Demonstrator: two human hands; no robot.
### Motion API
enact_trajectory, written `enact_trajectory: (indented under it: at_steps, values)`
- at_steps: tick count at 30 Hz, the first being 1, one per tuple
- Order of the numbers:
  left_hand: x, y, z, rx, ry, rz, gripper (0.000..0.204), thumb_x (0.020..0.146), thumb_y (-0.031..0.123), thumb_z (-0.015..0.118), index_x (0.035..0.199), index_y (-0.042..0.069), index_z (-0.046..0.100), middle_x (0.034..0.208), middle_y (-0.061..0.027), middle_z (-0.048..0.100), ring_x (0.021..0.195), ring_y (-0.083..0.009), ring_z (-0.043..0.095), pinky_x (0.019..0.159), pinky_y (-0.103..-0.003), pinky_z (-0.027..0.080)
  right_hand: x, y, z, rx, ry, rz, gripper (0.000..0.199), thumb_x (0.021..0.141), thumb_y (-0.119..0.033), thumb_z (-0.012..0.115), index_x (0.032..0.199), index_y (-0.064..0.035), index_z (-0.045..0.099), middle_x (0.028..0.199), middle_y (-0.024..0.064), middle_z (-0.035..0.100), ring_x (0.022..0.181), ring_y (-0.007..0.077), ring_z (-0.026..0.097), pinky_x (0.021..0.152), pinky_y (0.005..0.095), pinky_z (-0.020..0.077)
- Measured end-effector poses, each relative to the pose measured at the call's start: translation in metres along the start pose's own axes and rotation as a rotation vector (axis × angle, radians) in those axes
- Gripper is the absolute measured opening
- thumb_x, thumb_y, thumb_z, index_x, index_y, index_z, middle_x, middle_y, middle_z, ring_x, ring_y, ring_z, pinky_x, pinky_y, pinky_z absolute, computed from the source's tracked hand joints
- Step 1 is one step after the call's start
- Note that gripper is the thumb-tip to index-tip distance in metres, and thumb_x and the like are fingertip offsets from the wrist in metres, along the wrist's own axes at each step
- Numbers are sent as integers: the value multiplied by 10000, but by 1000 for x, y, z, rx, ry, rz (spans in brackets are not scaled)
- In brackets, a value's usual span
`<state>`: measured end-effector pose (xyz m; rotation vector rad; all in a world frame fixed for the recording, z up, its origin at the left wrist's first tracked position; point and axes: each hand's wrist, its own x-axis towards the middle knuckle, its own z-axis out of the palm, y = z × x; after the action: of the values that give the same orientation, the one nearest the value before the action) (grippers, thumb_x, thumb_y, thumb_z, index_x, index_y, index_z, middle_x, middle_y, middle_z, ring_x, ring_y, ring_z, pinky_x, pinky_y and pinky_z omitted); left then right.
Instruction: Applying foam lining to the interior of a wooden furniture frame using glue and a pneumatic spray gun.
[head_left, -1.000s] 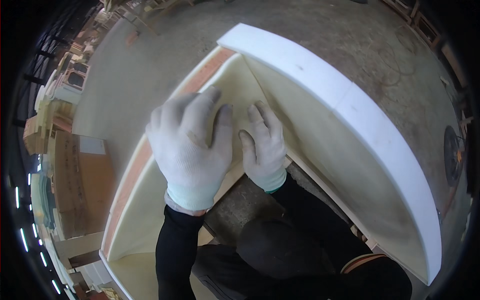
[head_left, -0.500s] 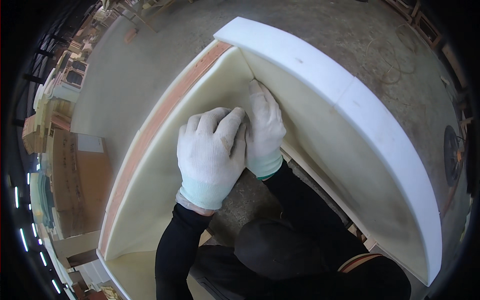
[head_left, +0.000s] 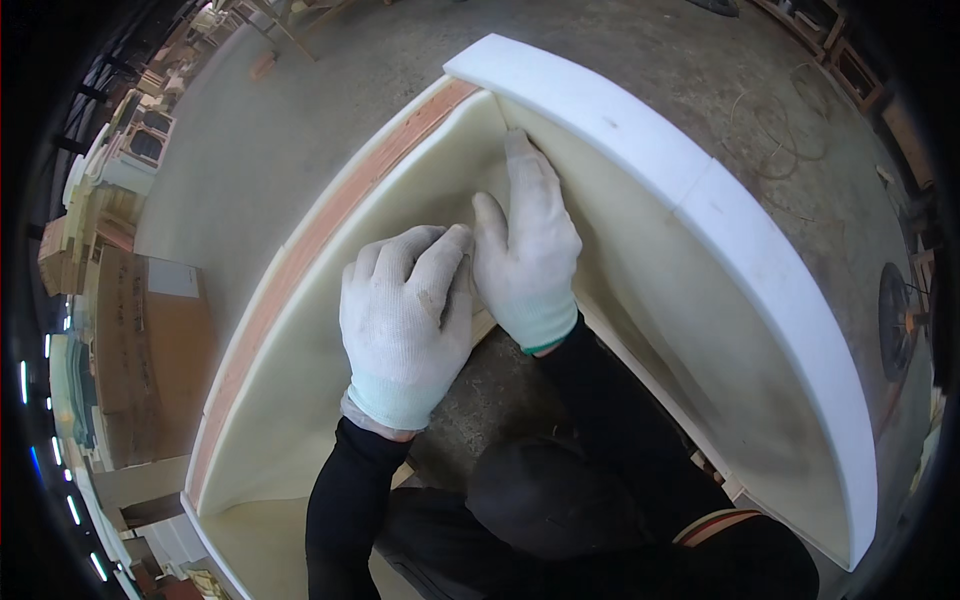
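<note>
Nearest the camera, the person's dark sleeves rose from the lower edge, and both hands wore white knit gloves. The left hand (head_left: 405, 325) lay palm-down on the cream foam lining (head_left: 330, 370), its fingers (head_left: 440, 262) together and slightly curled, pressing the sheet flat and gripping nothing. Just beside it and touching at the thumb, the right hand (head_left: 525, 255) rested flat as well, its fingers (head_left: 528, 165) stretched out side by side toward the inner corner (head_left: 497, 100) where the lining met the thick white foam slab (head_left: 700, 200). That slab ran along the edge beyond and to the right of the right fingers, a seam showing partway down it. To the left of the left fingers, a strip of bare reddish wooden frame (head_left: 300, 270) showed along the outer edge, uncovered by foam. By the look of it, the lining was already seated on both walls and was being smoothed into the corner; the wooden strip remained bare. Below the palms a patch of rough grey floor (head_left: 490, 400) showed through the open frame. Farther off lay the concrete workshop floor (head_left: 300, 110), with cardboard boxes (head_left: 140, 350) stacked far to the left.
</note>
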<state>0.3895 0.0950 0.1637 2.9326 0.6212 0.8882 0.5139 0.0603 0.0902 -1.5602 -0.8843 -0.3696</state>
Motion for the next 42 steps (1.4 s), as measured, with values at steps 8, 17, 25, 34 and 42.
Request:
enact_trajectory:
  at_steps: [8,17,25,34,42]
  values:
    - [-10,-10,-5,-12,-3,-72,269,849,9,704,1112,57,732,1076,-103,702,1004,-309,648,905,-407,500,4,9,4,85,-26,-68,551,887,-40,672,1404,59,510,1256,307,614,1108,475,646,943,471,549]
    - [-46,-17,7,-124,-85,-73,267,838,32,723,1102,72,724,1071,-91,691,981,-317,643,871,-421,510,-41,33,-19,97,-159,73,528,912,-47,658,1402,81,507,1337,303,596,1227,457,603,1016,456,507]
    - [-52,-14,12,-148,-148,-85,288,832,61,739,1119,77,721,1086,-98,688,989,-320,646,874,-423,511,-26,31,6,62,-173,194,543,903,-47,669,1414,43,509,1335,285,605,1207,437,618,1012,454,509]
    - [-136,-68,4,-702,-978,-365,408,918,175,709,1304,52,659,1204,-161,674,1133,-346,634,977,-429,508,-117,80,-52,320,-438,779,457,978,-130,676,1363,71,533,1262,151,646,1090,206,636,933,370,543]
    - [-320,-124,24,-974,-930,-794,469,981,232,669,1377,-11,605,1328,-191,660,1242,-284,613,1066,-389,468,-189,167,-2,573,-468,927,313,1049,-183,557,1318,-32,612,1299,101,618,1149,235,626,988,403,498]
